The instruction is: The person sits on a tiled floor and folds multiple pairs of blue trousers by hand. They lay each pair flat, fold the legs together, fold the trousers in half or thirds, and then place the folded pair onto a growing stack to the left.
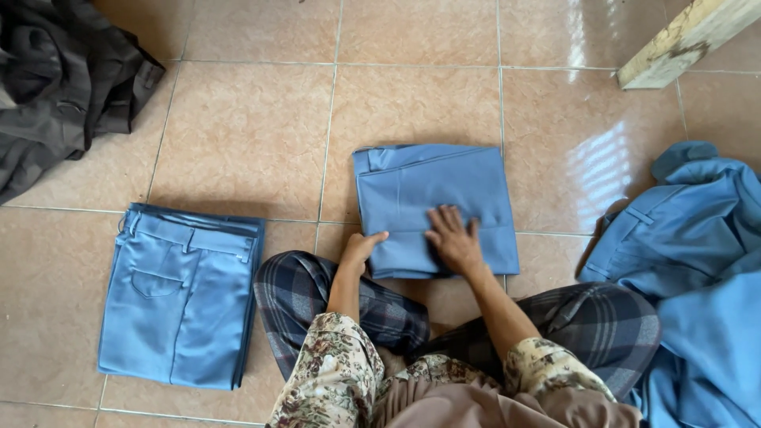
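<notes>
Folded stack (178, 297) left, loose blue pile (697, 261) right.

I count two folded blue trousers: one (434, 208) under my two hands, left (361, 248) and right (453, 238), and one (181, 295) off to my left. One heap of unfolded blue clothes (697, 261) lies to my right, one dark heap (59, 79) at far left, and one wooden plank (686, 40) at top right.

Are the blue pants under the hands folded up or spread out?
Folded: the blue pants form a compact rectangle, right hand flat on top, left hand at the edge.
</notes>
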